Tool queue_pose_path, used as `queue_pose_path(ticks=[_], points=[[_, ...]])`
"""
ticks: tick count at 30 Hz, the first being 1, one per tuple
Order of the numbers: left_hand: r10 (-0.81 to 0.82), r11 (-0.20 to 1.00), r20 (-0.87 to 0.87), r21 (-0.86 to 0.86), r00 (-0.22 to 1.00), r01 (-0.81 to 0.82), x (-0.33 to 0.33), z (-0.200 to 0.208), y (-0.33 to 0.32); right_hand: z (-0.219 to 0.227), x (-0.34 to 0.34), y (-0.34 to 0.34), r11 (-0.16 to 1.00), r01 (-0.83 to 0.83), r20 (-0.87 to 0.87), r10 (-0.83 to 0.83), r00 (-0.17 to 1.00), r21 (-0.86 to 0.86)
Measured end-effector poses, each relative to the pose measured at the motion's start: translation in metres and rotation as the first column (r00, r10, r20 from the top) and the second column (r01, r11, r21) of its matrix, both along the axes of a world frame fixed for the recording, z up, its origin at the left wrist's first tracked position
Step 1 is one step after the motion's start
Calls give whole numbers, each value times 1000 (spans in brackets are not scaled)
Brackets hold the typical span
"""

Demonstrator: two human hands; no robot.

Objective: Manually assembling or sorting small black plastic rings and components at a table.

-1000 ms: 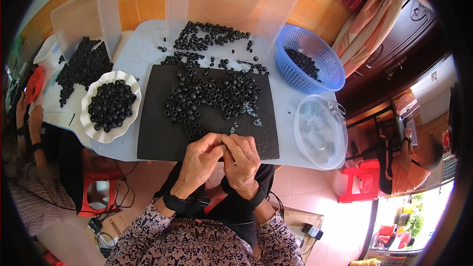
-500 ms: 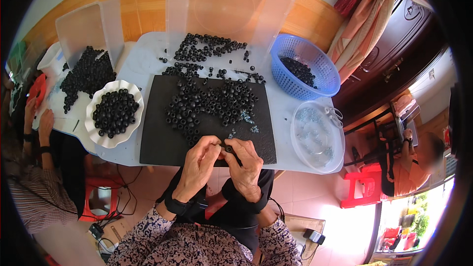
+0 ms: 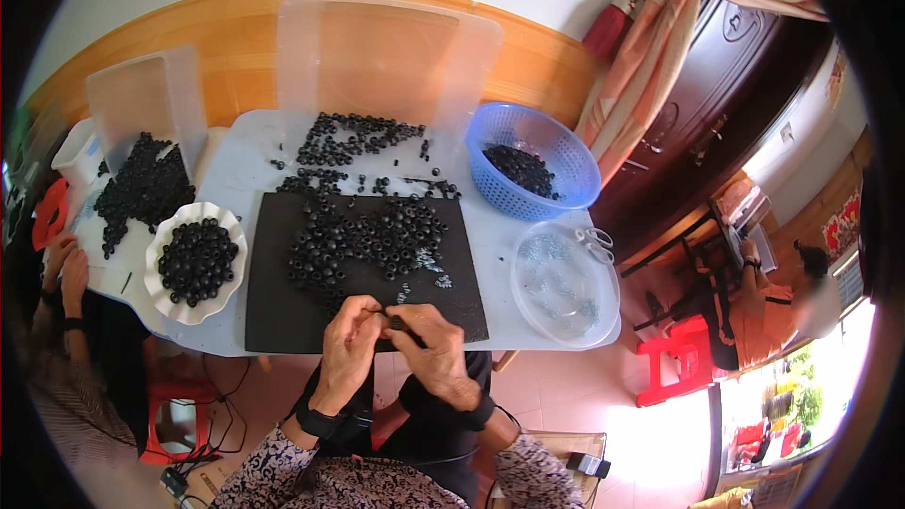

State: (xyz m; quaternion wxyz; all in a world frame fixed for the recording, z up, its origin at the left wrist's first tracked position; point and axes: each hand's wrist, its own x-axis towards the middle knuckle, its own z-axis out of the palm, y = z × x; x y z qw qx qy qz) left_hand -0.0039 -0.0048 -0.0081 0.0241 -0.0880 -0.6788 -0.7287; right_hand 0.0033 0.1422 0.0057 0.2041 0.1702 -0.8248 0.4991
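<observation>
My left hand [image 3: 347,351] and my right hand [image 3: 434,354] meet fingertip to fingertip over the front edge of a black mat [image 3: 273,316]. Between my right thumb and fingers sits a black bead [image 3: 396,322]. The left fingertips are pinched together beside it; what they hold, if anything, is too small to make out. Just beyond the hands, a heap of black beads with holes [image 3: 363,240] covers the mat's middle. Small pale-blue pieces [image 3: 429,259] lie at the right side of that heap.
On the table [image 3: 490,292] stand a white scalloped dish of beads [image 3: 156,297], a blue basket [image 3: 556,190], and a clear round lid [image 3: 566,320] with scissors [image 3: 596,243]. Clear bins [image 3: 386,47] lean behind, beads spilling. Someone's hands [image 3: 71,273] rest at left; a person in orange [image 3: 765,320] sits right.
The view has shifted, so the table appears lower and further left. My hands remain together at the mat's front edge, the black bead still in the right fingers.
</observation>
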Motion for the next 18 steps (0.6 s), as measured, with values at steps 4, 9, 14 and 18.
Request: queue_pose_path(ticks=[4,9,14,18], points=[[-25,997,98,68,995,18,2,-5,0,41,-32,32,991,131,32,-132,991,19],[-54,993,120,108,991,42,-1,-7,4,127,-125,95,852,495,-14,-500,866,168],[-110,992,247,81,963,92,1,10,-2,69,-137,69,964,237,97,-248,964,120],[-129,991,246,67,961,116,1,13,-9,49,-127,8,958,-123,37,117,992,258]])
